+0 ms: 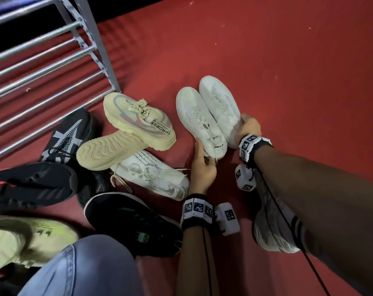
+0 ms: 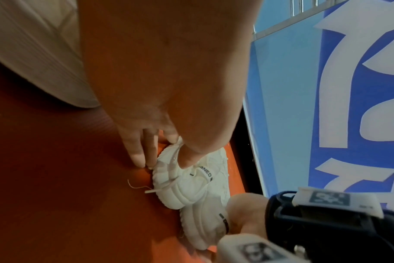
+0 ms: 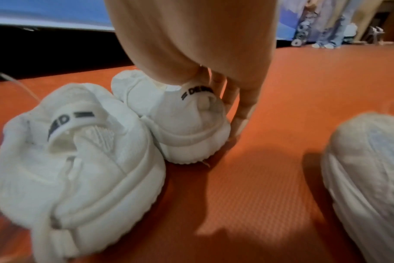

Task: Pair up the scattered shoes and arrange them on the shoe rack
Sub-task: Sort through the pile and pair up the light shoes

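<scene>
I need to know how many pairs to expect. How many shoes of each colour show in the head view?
White shoes: 3
Cream shoes: 2
Black shoes: 3
Grey shoe: 1
Yellow-green shoe: 1
Total: 10

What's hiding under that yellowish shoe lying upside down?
Under the upturned cream shoe lies a white sneaker; its heel end is covered. A black shoe sits beside it.
</scene>
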The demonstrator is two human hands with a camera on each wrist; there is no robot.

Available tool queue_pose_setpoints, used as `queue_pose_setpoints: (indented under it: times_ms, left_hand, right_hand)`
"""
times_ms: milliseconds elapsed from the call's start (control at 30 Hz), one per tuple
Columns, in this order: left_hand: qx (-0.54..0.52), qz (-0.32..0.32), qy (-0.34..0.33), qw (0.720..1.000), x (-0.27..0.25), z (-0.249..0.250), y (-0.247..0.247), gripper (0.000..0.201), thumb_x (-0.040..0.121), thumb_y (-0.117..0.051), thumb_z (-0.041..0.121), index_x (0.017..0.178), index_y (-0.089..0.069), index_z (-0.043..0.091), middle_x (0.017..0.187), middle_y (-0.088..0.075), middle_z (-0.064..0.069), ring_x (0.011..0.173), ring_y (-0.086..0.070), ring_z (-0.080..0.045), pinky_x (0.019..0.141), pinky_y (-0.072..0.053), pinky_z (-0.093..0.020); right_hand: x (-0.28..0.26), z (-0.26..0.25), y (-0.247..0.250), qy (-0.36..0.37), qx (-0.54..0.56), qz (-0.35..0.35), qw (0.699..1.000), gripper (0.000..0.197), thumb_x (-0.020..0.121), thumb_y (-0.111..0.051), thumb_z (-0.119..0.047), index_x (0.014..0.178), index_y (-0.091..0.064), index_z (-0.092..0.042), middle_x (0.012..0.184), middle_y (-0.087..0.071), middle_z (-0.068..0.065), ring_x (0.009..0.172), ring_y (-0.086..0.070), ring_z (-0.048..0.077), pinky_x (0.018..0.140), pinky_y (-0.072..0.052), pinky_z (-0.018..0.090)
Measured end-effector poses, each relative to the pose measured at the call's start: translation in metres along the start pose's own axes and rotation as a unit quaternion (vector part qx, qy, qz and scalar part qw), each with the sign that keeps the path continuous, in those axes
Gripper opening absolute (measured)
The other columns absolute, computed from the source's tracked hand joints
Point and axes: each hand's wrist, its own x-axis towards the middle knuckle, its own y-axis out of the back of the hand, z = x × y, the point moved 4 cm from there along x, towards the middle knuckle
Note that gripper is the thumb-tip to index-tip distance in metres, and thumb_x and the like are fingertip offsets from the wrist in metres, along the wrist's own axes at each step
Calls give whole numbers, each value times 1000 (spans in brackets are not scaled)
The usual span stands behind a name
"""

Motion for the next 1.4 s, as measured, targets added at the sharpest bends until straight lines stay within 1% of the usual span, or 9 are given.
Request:
queue_pose_setpoints:
  times_ms: [133, 300, 500, 667, 767, 900, 1133, 1233, 1400]
  left_hand:
    - [-9, -19, 2, 1000, 8, -2, -5, 77, 99, -53, 21, 162, -10, 36, 167, -20, 11, 150, -28, -10, 125, -24, -35]
    - [-25, -56, 22, 998, 10, -2, -12, 83, 92, -51, 23, 159, -6, 45, 165, -30, 0, 148, -36, -22, 121, -32, -44]
    - [-22, -70, -9, 997, 14, -8, -24, 89, 85, -45, 20, 147, -2, 69, 162, -35, 5, 148, -37, -21, 121, -32, -50]
    - [-1, -21, -22, 1000, 10, 9, -14, 74, 95, -46, 8, 161, -21, 32, 165, -28, 6, 150, -30, -13, 124, -25, -36]
    - [32, 118, 7, 992, 5, 25, 15, 52, 95, -50, 11, 147, -50, 21, 147, -55, -4, 135, -51, -20, 115, -39, -34]
    - [70, 217, 23, 973, -1, 50, 72, 31, 94, -53, 13, 120, -69, 18, 118, -72, -4, 111, -65, -22, 98, -46, -25]
    - [139, 35, 48, 989, -18, 64, 143, 25, 90, -51, 10, 84, -75, 9, 77, -77, -7, 65, -74, -25, 68, -64, -42]
    - [306, 88, 43, 947, -30, 63, 190, 25, 88, -57, 28, 89, -75, 10, 84, -76, -10, 78, -73, -27, 76, -61, -41]
    - [499, 146, 10, 854, -50, 70, 235, 43, 92, -54, 38, 118, -57, 4, 116, -65, -17, 109, -62, -34, 88, -50, -42]
  right_hand:
    - [11, -13, 12, -11, -49, -60, 997, 23, 89, -44, -7, 98, -63, -17, 91, -62, 4, 82, -56, 25, 73, -41, 24]
    - [10, -21, 9, -6, -96, -86, 992, 55, 93, -48, -25, 146, -34, -28, 130, -52, 15, 118, -54, 37, 97, -49, 42]
    - [0, -17, -6, 58, -156, -127, 978, 75, 86, -41, -71, 152, -24, -40, 154, -21, 7, 137, -26, 37, 111, -31, 57]
    - [3, -35, 0, 25, -191, -152, 969, 64, 86, -52, -58, 142, -34, -33, 153, -21, 12, 136, -26, 41, 108, -32, 59]
    - [-7, -66, 4, 85, -150, -47, 984, 64, 79, -59, -30, 138, -36, -27, 163, -8, 14, 146, -15, 40, 114, -21, 59]
    - [-33, -136, 1, 262, -25, -13, 965, 51, 88, -56, -26, 138, -45, -20, 144, -43, 11, 131, -40, 32, 107, -37, 50]
    - [-104, -207, -54, 275, 57, -272, 921, 55, 83, -60, -61, 130, -54, -33, 122, -64, -2, 109, -62, 20, 94, -49, 33]
    - [-129, -213, -84, 289, -61, -318, 901, 78, 80, -61, -65, 144, -43, -25, 141, -49, 6, 130, -48, 34, 105, -40, 39]
    - [-160, -192, -113, 326, -157, -191, 912, 81, 82, -66, -40, 148, -24, -21, 139, -34, 11, 127, -37, 35, 104, -32, 44]
